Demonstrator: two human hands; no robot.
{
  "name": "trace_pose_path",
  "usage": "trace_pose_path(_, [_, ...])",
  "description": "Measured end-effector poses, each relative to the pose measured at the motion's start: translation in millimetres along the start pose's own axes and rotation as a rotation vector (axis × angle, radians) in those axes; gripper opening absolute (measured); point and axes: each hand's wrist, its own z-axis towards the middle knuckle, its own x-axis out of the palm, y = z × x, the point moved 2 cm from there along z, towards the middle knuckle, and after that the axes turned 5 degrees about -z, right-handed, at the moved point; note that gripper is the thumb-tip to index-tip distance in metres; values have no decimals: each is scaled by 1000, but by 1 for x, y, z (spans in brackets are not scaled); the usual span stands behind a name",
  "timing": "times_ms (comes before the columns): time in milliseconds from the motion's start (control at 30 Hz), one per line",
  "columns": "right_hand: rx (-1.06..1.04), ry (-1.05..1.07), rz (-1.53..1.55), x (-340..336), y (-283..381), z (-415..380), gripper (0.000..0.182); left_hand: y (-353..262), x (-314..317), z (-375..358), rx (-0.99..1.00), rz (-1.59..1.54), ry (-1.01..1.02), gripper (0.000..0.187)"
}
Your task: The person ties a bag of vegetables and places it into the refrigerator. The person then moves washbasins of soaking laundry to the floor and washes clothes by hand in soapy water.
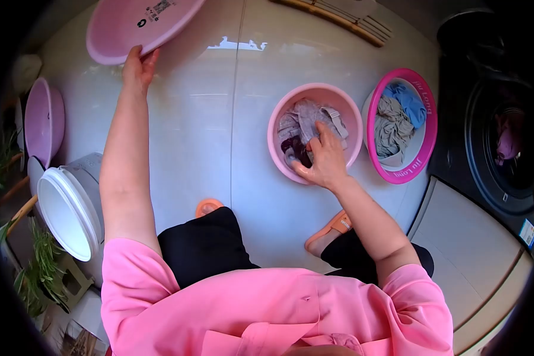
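Pink empty basin [137, 25] at 11 o'clock, pinched by left hand [139, 66] | right hand [323, 161] at 1 o'clock clutching clothes [305, 121] in basin [348, 105], steadying load

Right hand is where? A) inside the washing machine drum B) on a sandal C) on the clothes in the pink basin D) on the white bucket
C: the right hand rests on the clothes in the pink basin, while the left hand grips another empty basin by its rim.
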Motion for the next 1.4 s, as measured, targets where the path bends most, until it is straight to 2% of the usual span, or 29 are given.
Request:
trace_pose_path(33, [102, 1, 41, 9, 3, 1, 52, 2, 1, 3, 18, 27, -19, 26])
trace_pose_path(67, [164, -104, 101, 17, 5, 7, 52, 5, 0, 5, 9, 31, -19, 26])
trace_pose_path(167, [74, -43, -48, 48, 3, 22, 51, 10, 4, -26, 62, 55, -70, 21])
trace_pose_path(233, [92, -37, -33, 59, 1, 31, 47, 16, -1, -63, 12, 129, -78, 20])
trace_pose_path(300, [108, 66, -33, 69, -10, 46, 37, 21, -23, -84, -50, 164, -62, 19])
trace_pose_path(433, [176, 112, -27, 69, -17, 76, 31, 30, -51, -148, -85, 222, -56, 20])
trace_pose_path(533, [213, 176, 26, 62, -22, 82, 36, 41, -75, -193, -127, 251, -73, 24])
trace_pose_path(600, [362, 262, 379, 64, -34, 85, 44, 43, -76, -224, -147, 269, -106, 27])
trace_pose_path(633, [356, 260, 379, 53, -37, 85, 44, 41, -83, -232, -141, 267, -108, 27])
trace_pose_path(700, [274, 398, 548, 27, -54, 75, 57, 49, -94, -252, -152, 288, -96, 28])
trace_pose_path(733, [166, 389, 429, 4, -53, 67, 65, 51, -100, -260, -155, 299, -109, 27])
trace_pose_path(767, [164, 382, 427, 2, -52, 54, 65, 47, -107, -267, -150, 296, -103, 27])
trace_pose_path(833, [-151, 150, 17, 6, -58, 31, 63, 49, -116, -278, -174, 272, -116, 27])
trace_pose_path(867, [-184, 125, -46, 11, -55, 23, 53, 45, -130, -279, -177, 265, -131, 28])
trace_pose_path(900, [-184, 119, -49, 13, -55, 19, 53, 43, -147, -275, -173, 264, -126, 28])
trace_pose_path(967, [-22, 88, 175, 15, -61, 12, 42, 42, -173, -270, -174, 298, -234, 37])
trace_pose_path(1000, [41, -4, 299, 16, -63, 10, 34, 39, -166, -272, -171, 299, -232, 37])
trace_pose_path(1067, [23, 40, 311, 9, -59, 8, 33, 11, -131, -290, 170, 709, -463, 42])
trace_pose_path(1133, [11, 82, 310, -6, -59, 5, 31, -1, -66, -313, 640, 977, -245, 46])
trace_pose_path(1200, [-17, 138, 398, -24, -54, -1, 27, -1, 4, -324, 883, 1119, 129, 39])
trace_pose_path(1233, [-23, 136, 399, -35, -51, -3, 27, 5, 32, -325, 854, 1203, 366, 35])
trace_pose_path(1267, [-90, 29, 413, -48, -48, -7, 25, 14, 60, -323, 813, 1277, 610, 31])
trace_pose_path(1300, [-154, -78, 424, -62, -44, -9, 23, 31, 86, -319, 575, 1231, 876, 25])
trace_pose_path(1333, [-196, -142, 484, -77, -37, -12, 19, 51, 111, -321, 248, 1263, 1031, 22])
trace_pose_path(1367, [-192, -144, 480, -84, -38, -18, 19, 78, 125, -316, 193, 1375, 1259, 21])
trace_pose_path(1400, [-198, -144, 501, -89, -40, -21, 18, 112, 129, -307, 229, 1532, 1481, 21])
